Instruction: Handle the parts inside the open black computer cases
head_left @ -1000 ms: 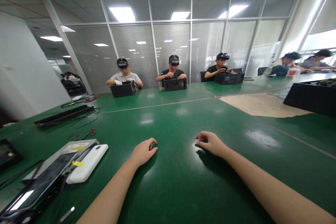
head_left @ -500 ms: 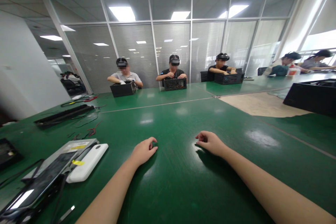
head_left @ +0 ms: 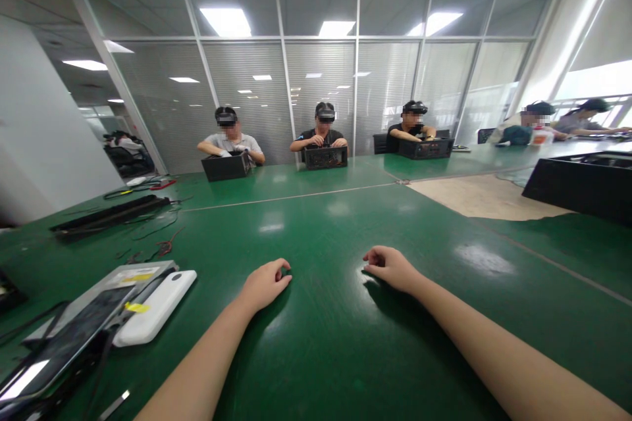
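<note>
My left hand [head_left: 264,285] rests on the green table [head_left: 336,223] with its fingers curled into a loose fist, nothing visible in it. My right hand [head_left: 390,267] lies a little to the right, also curled shut and touching the tabletop, with nothing seen in it. A bare patch of table separates the two hands. The nearest things are a white flat device [head_left: 154,308] and a grey drive with a yellow label [head_left: 131,276] to the left of my left hand.
A dark tablet [head_left: 64,342] and cables lie at the near left. A long black panel [head_left: 106,214] and red wires sit further left. A black case [head_left: 580,185] stands at right. Three people work on black boxes [head_left: 326,156] across the table; others sit at far right.
Both hands stay where they were on the table. The view has shifted slightly, so everything sits a little further left and lower in the picture.
</note>
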Demonstrator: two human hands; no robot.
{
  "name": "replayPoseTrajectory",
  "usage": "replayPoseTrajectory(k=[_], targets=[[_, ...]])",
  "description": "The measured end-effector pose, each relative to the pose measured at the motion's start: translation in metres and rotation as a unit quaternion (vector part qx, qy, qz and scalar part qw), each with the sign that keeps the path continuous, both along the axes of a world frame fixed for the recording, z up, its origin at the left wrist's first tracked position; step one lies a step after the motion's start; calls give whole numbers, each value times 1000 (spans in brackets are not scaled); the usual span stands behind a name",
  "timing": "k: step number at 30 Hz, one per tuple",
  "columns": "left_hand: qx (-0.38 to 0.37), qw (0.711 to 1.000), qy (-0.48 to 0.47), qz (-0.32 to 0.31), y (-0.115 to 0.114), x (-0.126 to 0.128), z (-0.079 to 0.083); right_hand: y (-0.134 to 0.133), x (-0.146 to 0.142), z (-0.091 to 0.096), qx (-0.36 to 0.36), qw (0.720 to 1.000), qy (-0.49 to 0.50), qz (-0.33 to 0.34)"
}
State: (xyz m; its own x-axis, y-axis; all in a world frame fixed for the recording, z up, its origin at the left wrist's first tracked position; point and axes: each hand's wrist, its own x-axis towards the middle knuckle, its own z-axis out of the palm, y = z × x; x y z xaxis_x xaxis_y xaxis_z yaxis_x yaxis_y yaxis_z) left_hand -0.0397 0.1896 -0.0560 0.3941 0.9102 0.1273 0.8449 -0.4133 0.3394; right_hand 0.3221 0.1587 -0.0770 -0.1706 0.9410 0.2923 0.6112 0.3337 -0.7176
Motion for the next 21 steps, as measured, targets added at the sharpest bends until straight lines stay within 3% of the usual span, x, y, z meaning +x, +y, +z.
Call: replayPoseTrajectory(k=[13,21], targets=[[-9,1000,6,8,0,2,4,-7,-4,11,33,999,-19,9],[-19,1000,9,8,5,-1,4,-25,-34,41,113,988,-101,-21]])
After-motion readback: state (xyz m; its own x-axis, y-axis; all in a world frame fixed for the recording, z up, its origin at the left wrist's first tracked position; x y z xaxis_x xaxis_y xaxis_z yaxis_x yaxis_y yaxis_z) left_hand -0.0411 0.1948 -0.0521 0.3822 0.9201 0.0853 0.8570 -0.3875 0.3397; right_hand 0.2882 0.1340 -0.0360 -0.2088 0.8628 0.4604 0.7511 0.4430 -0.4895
